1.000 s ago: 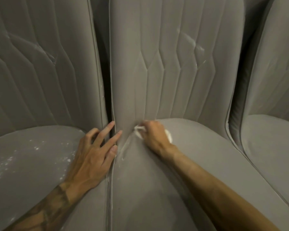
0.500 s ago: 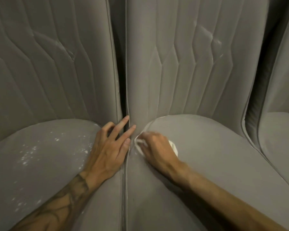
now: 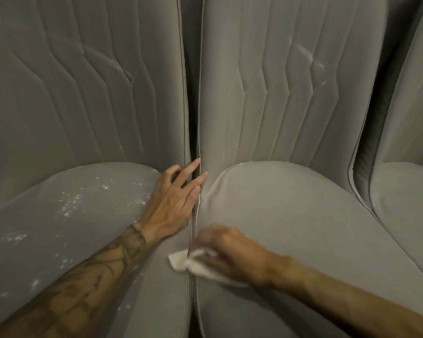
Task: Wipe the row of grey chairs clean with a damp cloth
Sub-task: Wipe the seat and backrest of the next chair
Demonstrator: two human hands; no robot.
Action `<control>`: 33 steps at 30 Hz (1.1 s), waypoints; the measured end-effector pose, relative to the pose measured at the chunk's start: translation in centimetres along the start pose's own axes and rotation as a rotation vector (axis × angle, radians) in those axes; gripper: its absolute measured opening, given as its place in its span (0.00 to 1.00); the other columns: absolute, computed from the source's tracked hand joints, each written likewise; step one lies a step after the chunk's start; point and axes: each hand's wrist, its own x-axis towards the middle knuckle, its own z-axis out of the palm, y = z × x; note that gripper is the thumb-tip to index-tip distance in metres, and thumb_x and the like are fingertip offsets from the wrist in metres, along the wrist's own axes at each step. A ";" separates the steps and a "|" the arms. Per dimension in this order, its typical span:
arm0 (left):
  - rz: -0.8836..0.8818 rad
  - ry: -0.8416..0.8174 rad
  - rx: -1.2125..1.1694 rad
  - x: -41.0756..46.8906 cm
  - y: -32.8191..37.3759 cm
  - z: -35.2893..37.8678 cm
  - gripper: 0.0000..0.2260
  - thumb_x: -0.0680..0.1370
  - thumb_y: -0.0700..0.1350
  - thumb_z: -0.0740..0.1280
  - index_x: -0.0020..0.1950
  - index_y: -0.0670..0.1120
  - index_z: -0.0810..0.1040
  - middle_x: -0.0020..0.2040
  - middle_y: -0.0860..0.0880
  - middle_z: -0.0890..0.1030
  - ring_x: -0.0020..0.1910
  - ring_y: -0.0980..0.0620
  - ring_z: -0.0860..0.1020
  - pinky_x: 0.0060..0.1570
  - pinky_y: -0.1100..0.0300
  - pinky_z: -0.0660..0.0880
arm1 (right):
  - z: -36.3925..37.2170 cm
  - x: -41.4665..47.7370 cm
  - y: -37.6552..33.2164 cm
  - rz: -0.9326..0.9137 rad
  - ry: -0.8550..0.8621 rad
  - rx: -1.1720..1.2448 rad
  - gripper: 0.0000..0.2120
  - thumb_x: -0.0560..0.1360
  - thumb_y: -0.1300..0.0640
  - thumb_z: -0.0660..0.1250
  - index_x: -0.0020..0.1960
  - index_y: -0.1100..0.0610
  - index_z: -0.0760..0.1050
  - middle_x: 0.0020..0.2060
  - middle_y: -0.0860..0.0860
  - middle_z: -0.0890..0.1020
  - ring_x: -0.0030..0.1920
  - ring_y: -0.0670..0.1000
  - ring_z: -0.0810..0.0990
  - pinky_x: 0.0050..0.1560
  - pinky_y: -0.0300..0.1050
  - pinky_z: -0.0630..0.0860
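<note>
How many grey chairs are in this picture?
3. The left chair has white specks on its seat; the middle chair is under the right hand and cloth; the right chair is cut off at the edge. More may be out of view.

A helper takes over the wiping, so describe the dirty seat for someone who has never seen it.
Three grey chairs stand side by side. Take the leftmost seat, under the left hand. Unlike the middle seat, where the right hand grips a white cloth, it is dotted with white specks.

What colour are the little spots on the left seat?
White specks on the grey left seat, in the head view.
</note>
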 end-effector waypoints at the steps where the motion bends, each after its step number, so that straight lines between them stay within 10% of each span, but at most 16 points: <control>1: 0.001 -0.016 -0.005 0.0 -0.1 -0.2 0.22 0.87 0.52 0.50 0.78 0.51 0.73 0.83 0.53 0.63 0.66 0.43 0.67 0.68 0.42 0.70 | -0.8 0.8 0.8 0.049 0.070 -0.002 0.08 0.82 0.52 0.63 0.57 0.52 0.79 0.52 0.48 0.81 0.53 0.49 0.79 0.56 0.41 0.74; 5: -0.021 -0.059 -0.033 0.2 -0.2 -0.7 0.24 0.87 0.56 0.48 0.77 0.52 0.74 0.83 0.54 0.62 0.68 0.45 0.65 0.69 0.43 0.71 | -2.2 3.7 3.9 0.432 0.315 -0.203 0.11 0.82 0.52 0.65 0.56 0.59 0.80 0.52 0.55 0.81 0.54 0.57 0.79 0.54 0.50 0.73; 14: -0.009 -0.121 0.028 -0.3 0.3 -0.5 0.25 0.85 0.58 0.55 0.79 0.50 0.70 0.84 0.51 0.60 0.70 0.39 0.65 0.67 0.40 0.70 | 3.1 -6.7 -8.1 -0.011 -0.079 -0.169 0.11 0.85 0.46 0.55 0.61 0.46 0.74 0.56 0.46 0.76 0.55 0.49 0.77 0.47 0.45 0.78; 20: 0.003 -0.092 0.062 -0.5 0.2 -0.2 0.24 0.85 0.57 0.55 0.78 0.50 0.72 0.83 0.49 0.62 0.68 0.37 0.67 0.65 0.40 0.71 | 1.3 -2.5 -4.5 0.430 0.280 -0.189 0.10 0.82 0.53 0.64 0.56 0.58 0.79 0.52 0.55 0.78 0.54 0.57 0.77 0.56 0.50 0.73; 28: -0.004 -0.077 0.077 -0.7 0.6 0.1 0.25 0.84 0.57 0.53 0.78 0.50 0.72 0.83 0.49 0.62 0.68 0.37 0.68 0.64 0.40 0.72 | 2.6 -5.4 -6.6 0.053 0.031 -0.389 0.16 0.87 0.47 0.52 0.59 0.51 0.76 0.55 0.50 0.78 0.51 0.53 0.74 0.47 0.47 0.72; 33: -0.015 -0.067 0.104 -0.4 0.8 0.1 0.25 0.84 0.57 0.53 0.78 0.50 0.72 0.83 0.49 0.62 0.68 0.39 0.69 0.64 0.40 0.74 | -0.7 -3.0 -0.4 0.206 0.154 -0.396 0.19 0.86 0.45 0.50 0.56 0.54 0.76 0.53 0.52 0.76 0.51 0.55 0.73 0.53 0.52 0.70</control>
